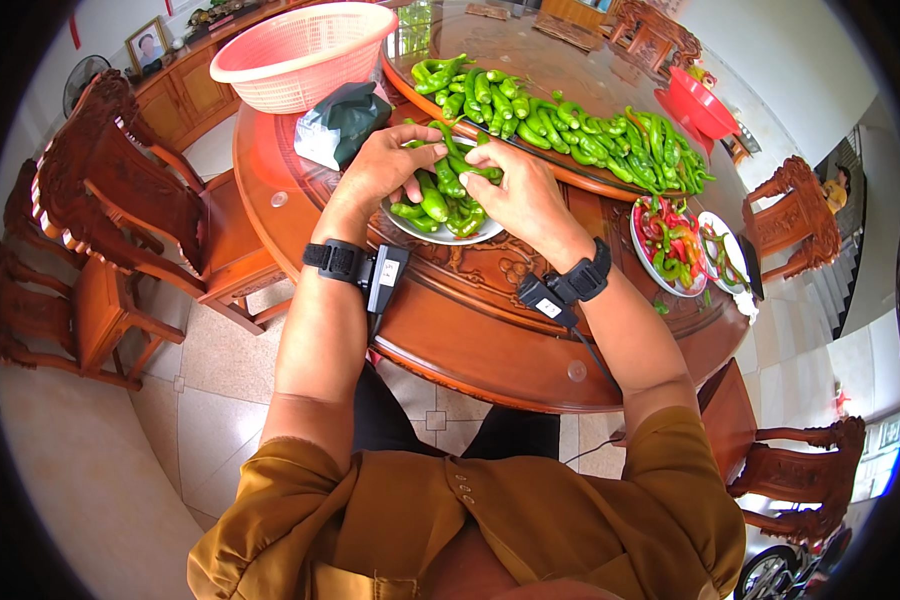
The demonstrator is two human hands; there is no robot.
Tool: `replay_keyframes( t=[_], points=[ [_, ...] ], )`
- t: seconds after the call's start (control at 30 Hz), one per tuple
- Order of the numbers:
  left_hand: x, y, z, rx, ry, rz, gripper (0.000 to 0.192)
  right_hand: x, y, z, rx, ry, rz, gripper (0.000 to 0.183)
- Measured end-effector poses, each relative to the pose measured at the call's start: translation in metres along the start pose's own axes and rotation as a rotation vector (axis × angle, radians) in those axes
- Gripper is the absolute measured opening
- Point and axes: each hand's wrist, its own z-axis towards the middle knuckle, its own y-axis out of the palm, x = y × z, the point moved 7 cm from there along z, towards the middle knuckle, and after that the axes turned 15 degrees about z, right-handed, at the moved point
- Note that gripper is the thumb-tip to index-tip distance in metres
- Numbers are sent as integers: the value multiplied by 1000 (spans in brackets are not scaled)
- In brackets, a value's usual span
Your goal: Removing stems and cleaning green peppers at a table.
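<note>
Both my hands are over a white plate (pixel 450 237) heaped with green peppers (pixel 432 199), at the near side of a round carved wooden table. My left hand (pixel 390 166) has its thumb and index finger close together at the upper left of the heap, against a green pepper. Across from it, my right hand (pixel 511 184) bends its fingers at the right of the same heap and touches peppers there. Fingers and peppers overlap, so a firm grip cannot be made out for either hand. Behind them a long pile of green peppers (pixel 547 127) lies along the rim of the glass turntable.
A dark green bag (pixel 352 120) and a pink plastic basket (pixel 300 56) stand at the left. To the right are a plate of red and green peppers (pixel 671 247), another plate with peppers (pixel 722 251) and a red basin (pixel 697 105). Carved wooden chairs (pixel 150 195) surround the table.
</note>
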Motion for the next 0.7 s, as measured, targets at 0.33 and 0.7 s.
replay_keyframes(
  t=[0.33,0.7],
  points=[
    [6,9,4,-70,61,28,36,12,0,2,85,-84,142,33],
    [14,11,1,-83,115,-92,38,5,-3,-3,105,-29,157,30]
  ],
)
